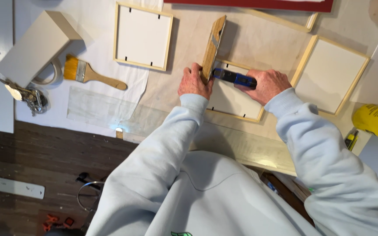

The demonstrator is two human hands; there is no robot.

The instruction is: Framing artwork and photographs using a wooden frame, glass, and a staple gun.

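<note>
Wood frame [235, 98] lies flat on table [259, 43], under both hands. Left hand [194, 81] wraps tight round wood strip [212, 46], pressing it on frame. Right hand [267, 84] closed round blue tool [235, 78]. Step looks like fixing frame back; next move needs steady hold

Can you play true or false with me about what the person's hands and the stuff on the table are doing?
1. The left hand holds a wooden stick. True.
2. The right hand grips a red hammer. False: it grips a blue and black tool.
3. Both hands work over a wooden picture frame. True.
4. The paintbrush is in the right hand. False: it lies alone on white paper, left of the hands.
5. A yellow roll sits at the right edge. True.
</note>
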